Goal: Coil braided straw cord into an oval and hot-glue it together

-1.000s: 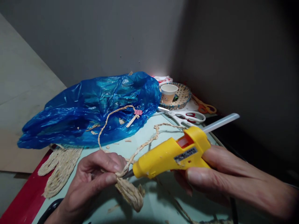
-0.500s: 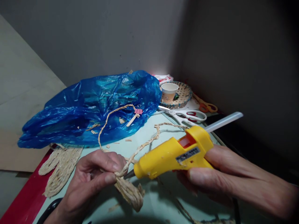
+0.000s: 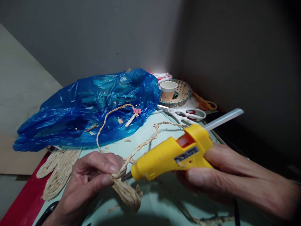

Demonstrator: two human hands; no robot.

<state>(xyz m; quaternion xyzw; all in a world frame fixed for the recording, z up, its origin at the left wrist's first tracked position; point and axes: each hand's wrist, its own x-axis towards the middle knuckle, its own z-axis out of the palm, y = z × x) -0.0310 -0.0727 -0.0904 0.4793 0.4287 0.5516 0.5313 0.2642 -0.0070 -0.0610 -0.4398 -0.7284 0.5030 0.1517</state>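
Observation:
Between the thumb and fingers of my left hand [image 3: 92, 179] is pinched a braided straw cord [image 3: 140, 145] with a folded, bundled end [image 3: 129, 195] hanging below. My right hand [image 3: 211, 175] is wrapped round the handle of a yellow glue gun [image 3: 162, 155]. A translucent glue stick [image 3: 224, 119] juts from the gun's rear. The metal nozzle points left and meets the bundle just beside my left fingertips; whether glue is coming out I cannot tell. One length of the cord loops back to a pink binder clip [image 3: 137, 110] at its end.
A blue plastic bag [image 3: 94, 100] fills the back left, with a flat coiled straw piece [image 3: 58, 175] before it. White-handled scissors [image 3: 187, 115], orange scissors [image 3: 207, 104] and a woven basket [image 3: 184, 94] holding a paper cup [image 3: 168, 91] stand at the back right. Straw scraps lie about.
The whole view has shifted slightly, so everything sits a little further left. Both hands keep their grips, and the nozzle stays against the straw bundle.

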